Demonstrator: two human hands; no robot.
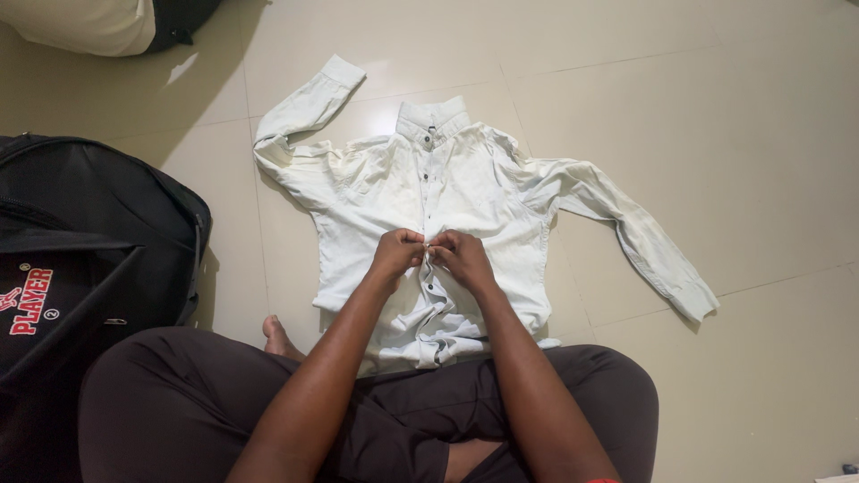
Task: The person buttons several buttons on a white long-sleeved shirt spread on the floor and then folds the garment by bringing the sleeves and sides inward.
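Both your hands, left [398, 249] and right [463, 257], have fingers pinched shut on the placket of the shirt [501, 201], spread flat on the floor [734, 116]. Soft, light, floppy cloth; grip by the button edge.

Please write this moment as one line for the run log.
left hand: pinching shirt placket | right hand: pinching same placket | shirt: pale, flat on floor, sleeves spread | black bag: left
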